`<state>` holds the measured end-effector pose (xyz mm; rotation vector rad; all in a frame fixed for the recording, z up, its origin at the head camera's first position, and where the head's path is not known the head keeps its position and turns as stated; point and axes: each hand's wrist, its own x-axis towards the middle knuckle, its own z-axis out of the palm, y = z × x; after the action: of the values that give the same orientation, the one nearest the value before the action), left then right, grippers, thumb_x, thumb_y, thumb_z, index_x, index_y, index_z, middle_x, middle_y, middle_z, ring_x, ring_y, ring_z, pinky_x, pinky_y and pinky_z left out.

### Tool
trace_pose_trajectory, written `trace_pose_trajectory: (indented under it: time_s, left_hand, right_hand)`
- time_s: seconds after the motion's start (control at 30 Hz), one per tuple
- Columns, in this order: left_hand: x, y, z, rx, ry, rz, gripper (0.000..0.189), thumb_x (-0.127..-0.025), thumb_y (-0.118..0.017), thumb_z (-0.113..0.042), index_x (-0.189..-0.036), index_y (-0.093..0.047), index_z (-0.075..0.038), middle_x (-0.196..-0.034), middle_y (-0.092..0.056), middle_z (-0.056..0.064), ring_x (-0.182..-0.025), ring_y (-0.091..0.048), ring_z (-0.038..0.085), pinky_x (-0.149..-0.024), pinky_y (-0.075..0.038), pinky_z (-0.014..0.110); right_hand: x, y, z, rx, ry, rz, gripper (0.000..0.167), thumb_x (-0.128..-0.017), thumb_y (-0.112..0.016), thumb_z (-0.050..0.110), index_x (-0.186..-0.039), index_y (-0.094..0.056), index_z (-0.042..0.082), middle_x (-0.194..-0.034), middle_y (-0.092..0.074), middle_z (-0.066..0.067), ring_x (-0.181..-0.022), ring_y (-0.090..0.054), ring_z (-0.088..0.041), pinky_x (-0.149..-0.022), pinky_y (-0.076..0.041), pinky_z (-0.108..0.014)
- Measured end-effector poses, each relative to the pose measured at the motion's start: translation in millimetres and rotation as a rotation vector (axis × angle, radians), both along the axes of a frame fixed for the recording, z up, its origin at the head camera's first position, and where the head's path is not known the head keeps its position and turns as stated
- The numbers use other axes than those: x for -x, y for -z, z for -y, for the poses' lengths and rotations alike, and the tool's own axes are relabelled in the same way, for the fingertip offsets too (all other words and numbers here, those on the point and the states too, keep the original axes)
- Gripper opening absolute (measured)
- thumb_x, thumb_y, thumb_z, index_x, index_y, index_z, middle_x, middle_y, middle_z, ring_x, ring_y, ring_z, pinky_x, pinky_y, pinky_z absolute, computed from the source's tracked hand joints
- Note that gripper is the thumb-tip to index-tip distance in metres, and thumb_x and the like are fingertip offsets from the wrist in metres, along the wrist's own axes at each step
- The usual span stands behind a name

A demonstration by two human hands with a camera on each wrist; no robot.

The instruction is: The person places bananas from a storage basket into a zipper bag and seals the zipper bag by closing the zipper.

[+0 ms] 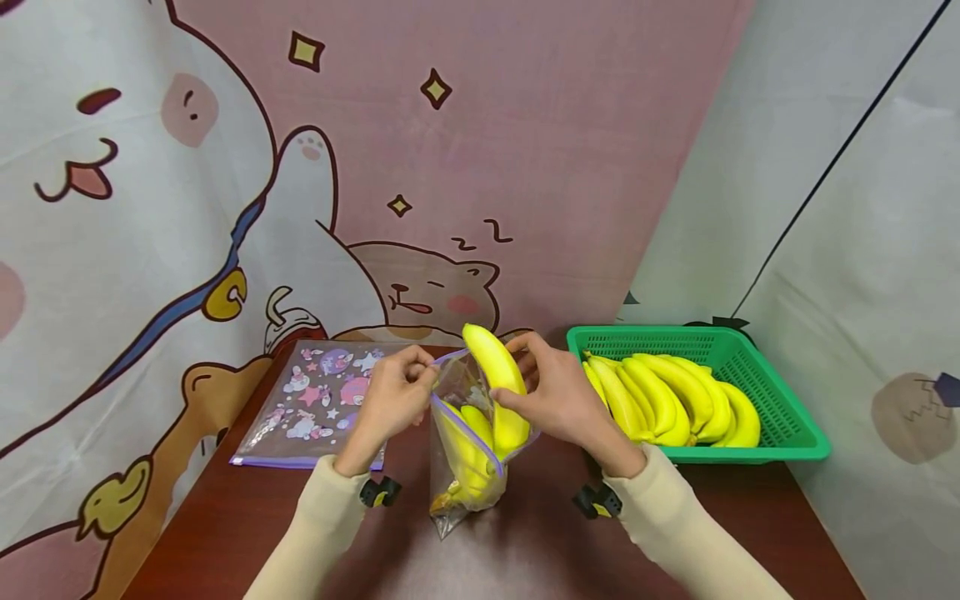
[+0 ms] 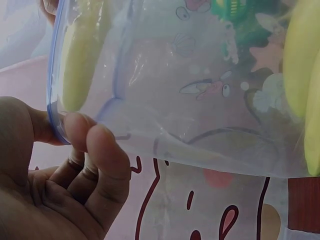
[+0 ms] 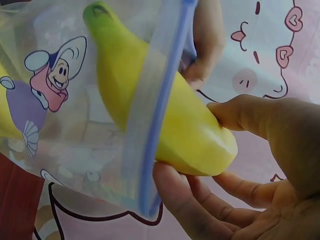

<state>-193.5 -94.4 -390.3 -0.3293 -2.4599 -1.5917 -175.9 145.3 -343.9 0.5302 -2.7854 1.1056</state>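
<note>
In the head view a clear zip bag (image 1: 450, 454) with a purple rim stands over the table, its mouth spread. Several bananas (image 1: 471, 454) lie inside it near the bottom. My left hand (image 1: 396, 387) pinches the rim on the left, and the left wrist view shows thumb and fingertips on the blue-purple edge (image 2: 52, 75). My right hand (image 1: 553, 385) grips one banana (image 1: 491, 362) between thumb and fingers at the mouth. From the right wrist view, that banana (image 3: 195, 135) is partly inside the bag, its green-tipped end inward.
A green basket (image 1: 798, 433) with several bananas (image 1: 675, 396) stands on the right of the dark red table (image 1: 202, 517). Left of the bag lies a flat printed zip bag (image 1: 307, 400). Behind hangs a cartoon-printed cloth (image 1: 547, 167).
</note>
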Motion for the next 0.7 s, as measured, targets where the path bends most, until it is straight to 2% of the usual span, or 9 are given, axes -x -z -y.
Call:
trace_pose_trajectory:
  time_s: [0.23, 0.37, 0.5, 0.6, 0.7]
  left_hand:
    - [-0.6, -1.6, -1.5, 0.002, -0.007, 0.011, 0.014, -0.099, -0.060, -0.012, -0.097, -0.067, 0.000, -0.053, -0.054, 0.003, -0.033, -0.050, 0.018, -0.035, -0.037, 0.026]
    - [-1.0, -2.0, -2.6, 0.005, -0.008, 0.006, 0.013, -0.100, -0.061, -0.012, -0.097, -0.067, -0.001, -0.053, -0.055, 0.003, -0.034, -0.050, 0.019, -0.035, -0.038, 0.026]
    - [-2.5, -1.6, -3.3, 0.025, 0.008, -0.005, 0.010, -0.100, -0.062, -0.013, -0.097, -0.067, -0.005, -0.053, -0.053, 0.003, -0.034, -0.050, 0.019, -0.035, -0.037, 0.026]
    - [-4.5, -2.8, -3.6, 0.072, 0.010, -0.018, 0.007, -0.098, -0.064, -0.014, -0.099, -0.069, -0.009, -0.053, -0.050, 0.002, -0.037, -0.047, 0.018, -0.039, -0.034, 0.024]
    - [-6.7, -4.9, -3.7, 0.096, 0.029, -0.001, 0.009, -0.096, -0.067, -0.014, -0.103, -0.071, -0.010, -0.055, -0.051, 0.001, -0.039, -0.047, 0.017, -0.042, -0.036, 0.025]
  right_hand:
    - [-3.8, 2.9, 6, -0.067, -0.048, 0.019, 0.053, -0.080, -0.086, 0.029, -0.124, -0.059, 0.016, -0.099, -0.073, -0.001, -0.081, -0.067, -0.011, -0.066, -0.056, -0.025]
    - [-4.7, 4.7, 8, -0.098, -0.056, 0.047, 0.050, -0.079, -0.086, 0.026, -0.120, -0.060, 0.016, -0.096, -0.073, -0.002, -0.076, -0.066, -0.010, -0.062, -0.055, -0.024]
    - [-5.0, 6.6, 14, -0.115, -0.005, 0.083, 0.051, -0.078, -0.087, 0.028, -0.119, -0.060, 0.013, -0.094, -0.073, -0.004, -0.069, -0.063, -0.010, -0.058, -0.054, -0.024]
    - [-4.4, 7.4, 19, -0.113, 0.049, 0.108, 0.054, -0.078, -0.088, 0.030, -0.120, -0.061, 0.011, -0.091, -0.071, -0.004, -0.066, -0.062, -0.011, -0.056, -0.054, -0.024]
    - [-3.0, 7.1, 23, -0.139, 0.097, 0.129, 0.056, -0.078, -0.089, 0.033, -0.119, -0.062, 0.007, -0.085, -0.067, -0.005, -0.061, -0.060, -0.014, -0.053, -0.052, -0.025]
